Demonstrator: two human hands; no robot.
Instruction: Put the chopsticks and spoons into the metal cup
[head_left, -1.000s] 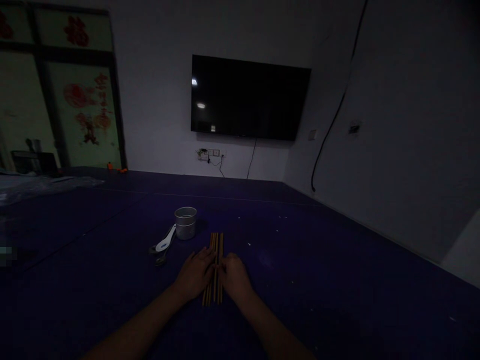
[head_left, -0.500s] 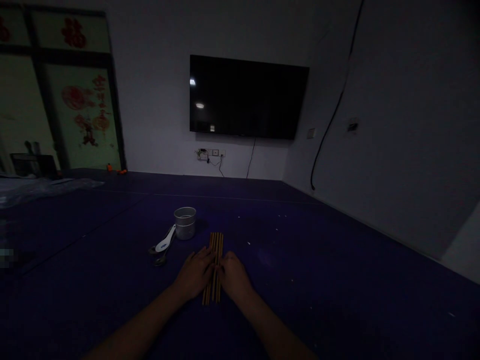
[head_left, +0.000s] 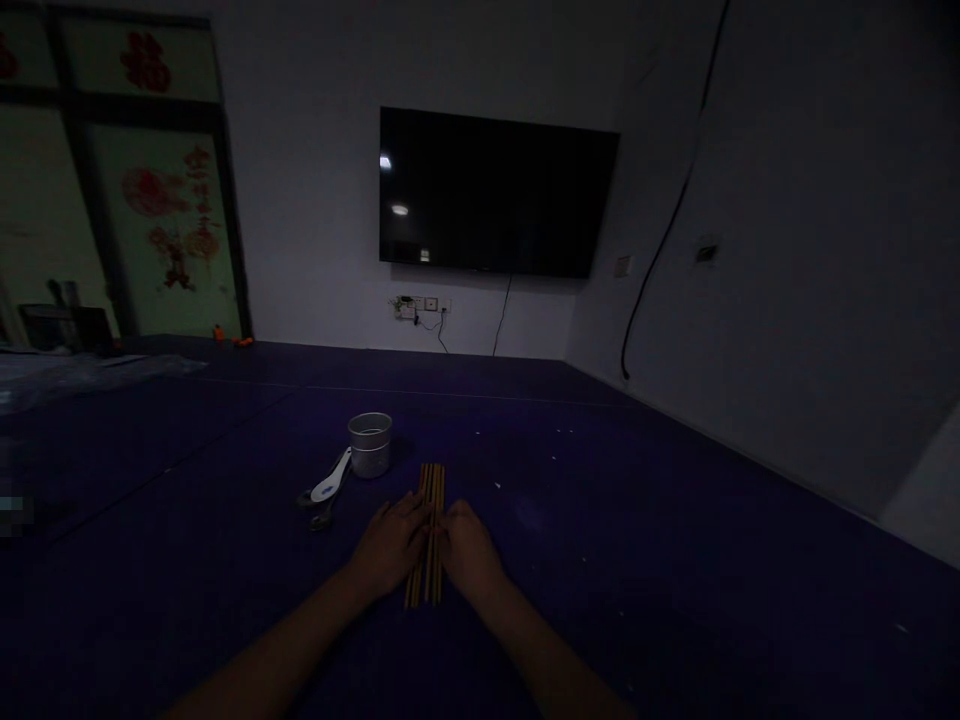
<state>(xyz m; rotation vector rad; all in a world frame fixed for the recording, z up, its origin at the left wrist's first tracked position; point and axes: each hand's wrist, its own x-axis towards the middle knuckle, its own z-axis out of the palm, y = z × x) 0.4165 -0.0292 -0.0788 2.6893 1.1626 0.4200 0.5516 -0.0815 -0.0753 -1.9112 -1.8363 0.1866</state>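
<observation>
Several yellowish-brown chopsticks [head_left: 435, 480] lie side by side on the dark blue surface, pointing away from me. My left hand [head_left: 391, 545] rests against them from the left, its fingers closed over the sticks. From the right, my right hand [head_left: 469, 550] presses on the same chopsticks with curled fingers. The fingertips of both hands almost meet over the middle of the row, hiding part of it. Beyond my left hand, a metal cup [head_left: 370, 450] stands upright. Beside the cup lie a white spoon [head_left: 330, 486] with a blue mark and darker metal spoons [head_left: 322, 519].
A wide dark blue surface [head_left: 675, 560] stretches to the wall, with small white scraps on it. Clear plastic sheeting [head_left: 97, 375] and a dark container [head_left: 67, 325] lie far left. A television [head_left: 495, 195] hangs on the wall. A black cable [head_left: 660, 250] runs down at right.
The chopsticks' far ends sit slightly closer together, the right-hand ones having shifted a little left. Both hands stay in nearly the same place on them.
</observation>
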